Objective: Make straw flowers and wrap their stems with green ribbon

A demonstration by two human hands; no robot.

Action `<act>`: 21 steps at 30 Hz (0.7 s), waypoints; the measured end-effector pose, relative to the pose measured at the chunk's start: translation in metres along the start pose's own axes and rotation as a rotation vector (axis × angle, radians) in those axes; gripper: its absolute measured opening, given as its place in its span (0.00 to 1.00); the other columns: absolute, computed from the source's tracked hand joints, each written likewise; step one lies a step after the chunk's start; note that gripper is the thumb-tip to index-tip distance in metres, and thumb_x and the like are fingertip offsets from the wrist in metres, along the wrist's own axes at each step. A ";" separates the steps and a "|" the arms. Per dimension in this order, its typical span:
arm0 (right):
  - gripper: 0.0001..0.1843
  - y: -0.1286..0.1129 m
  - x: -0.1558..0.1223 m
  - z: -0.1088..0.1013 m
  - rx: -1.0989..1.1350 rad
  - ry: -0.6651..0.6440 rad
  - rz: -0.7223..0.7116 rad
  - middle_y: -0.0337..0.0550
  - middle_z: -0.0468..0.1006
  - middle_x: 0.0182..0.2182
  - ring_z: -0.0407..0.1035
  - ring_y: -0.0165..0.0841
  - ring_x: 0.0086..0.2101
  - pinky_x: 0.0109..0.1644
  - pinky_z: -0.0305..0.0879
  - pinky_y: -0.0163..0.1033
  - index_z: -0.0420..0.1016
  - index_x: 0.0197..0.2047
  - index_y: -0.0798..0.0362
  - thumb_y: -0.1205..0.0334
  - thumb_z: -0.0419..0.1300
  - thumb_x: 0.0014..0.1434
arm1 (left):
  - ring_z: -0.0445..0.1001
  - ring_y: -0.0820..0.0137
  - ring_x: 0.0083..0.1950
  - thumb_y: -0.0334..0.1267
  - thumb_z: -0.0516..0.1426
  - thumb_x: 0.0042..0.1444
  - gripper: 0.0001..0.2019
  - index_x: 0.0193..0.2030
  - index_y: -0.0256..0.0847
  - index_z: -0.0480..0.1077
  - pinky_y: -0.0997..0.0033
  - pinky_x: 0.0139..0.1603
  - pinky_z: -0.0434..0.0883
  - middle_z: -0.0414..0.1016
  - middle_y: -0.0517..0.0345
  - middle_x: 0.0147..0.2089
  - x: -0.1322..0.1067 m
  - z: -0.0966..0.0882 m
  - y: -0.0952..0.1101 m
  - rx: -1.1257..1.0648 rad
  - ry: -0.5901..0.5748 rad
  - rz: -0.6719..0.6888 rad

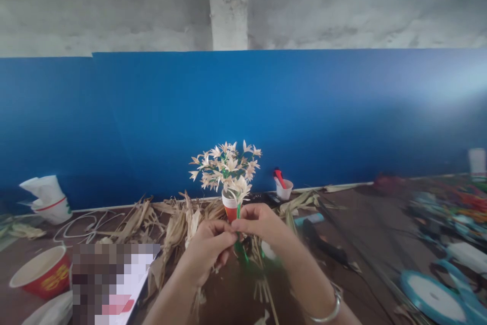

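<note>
A pale flower with a thin green-wrapped stem stands upright in front of me, its stem pinched between both hands. My right hand grips the stem with thumb and forefinger just under the bloom. Slightly lower, my left hand is closed at the same stem, fingertips almost meeting the right ones. Below the hands, the green end of the stem is blurred. Behind it, a white and red paper cup holds a bunch of similar cream flowers on green stems.
Dry corn husks lie along the back of the brown table. A red bowl and a pixelated screen are at left. On the right are a blue ribbon spool, a dark tool and a white cup. A blue panel stands behind.
</note>
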State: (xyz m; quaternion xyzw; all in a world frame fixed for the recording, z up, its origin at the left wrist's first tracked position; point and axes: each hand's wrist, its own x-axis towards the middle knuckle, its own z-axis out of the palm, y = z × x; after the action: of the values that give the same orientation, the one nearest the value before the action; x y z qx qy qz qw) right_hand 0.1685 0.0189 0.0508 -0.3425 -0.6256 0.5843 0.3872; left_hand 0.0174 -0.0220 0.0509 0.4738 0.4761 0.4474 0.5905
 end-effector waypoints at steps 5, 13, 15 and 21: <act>0.14 0.007 -0.001 -0.006 0.294 -0.209 0.011 0.38 0.74 0.22 0.64 0.23 0.23 0.28 0.57 0.30 0.73 0.26 0.59 0.56 0.68 0.46 | 0.53 0.85 0.10 0.38 0.63 0.34 0.10 0.20 0.36 0.66 0.82 0.11 0.43 0.66 0.65 0.14 0.000 0.000 -0.003 -0.233 -0.099 -0.046; 0.13 0.010 0.004 -0.008 0.280 -0.201 0.005 0.36 0.71 0.17 0.61 0.22 0.19 0.24 0.53 0.29 0.72 0.22 0.59 0.59 0.70 0.44 | 0.56 0.85 0.10 0.38 0.65 0.34 0.11 0.20 0.34 0.68 0.81 0.11 0.45 0.71 0.60 0.18 0.010 -0.001 -0.010 -0.218 -0.197 -0.014; 0.14 0.014 0.005 -0.009 0.221 -0.122 0.020 0.35 0.70 0.16 0.60 0.22 0.19 0.24 0.52 0.30 0.71 0.21 0.58 0.59 0.71 0.42 | 0.55 0.85 0.10 0.40 0.64 0.35 0.12 0.21 0.36 0.67 0.81 0.11 0.44 0.69 0.62 0.16 0.013 -0.002 -0.017 -0.178 -0.168 -0.002; 0.17 0.045 0.003 -0.004 0.091 0.059 0.101 0.31 0.64 0.12 0.52 0.21 0.16 0.22 0.46 0.31 0.69 0.17 0.57 0.56 0.71 0.37 | 0.50 0.84 0.09 0.46 0.63 0.39 0.15 0.19 0.37 0.66 0.80 0.11 0.43 0.63 0.67 0.11 0.019 -0.007 -0.057 0.056 0.021 0.014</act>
State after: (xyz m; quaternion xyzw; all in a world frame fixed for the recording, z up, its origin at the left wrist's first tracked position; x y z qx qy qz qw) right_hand 0.1695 0.0271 0.0060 -0.3728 -0.5685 0.6207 0.3907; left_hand 0.0179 -0.0114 -0.0082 0.4889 0.4913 0.4429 0.5687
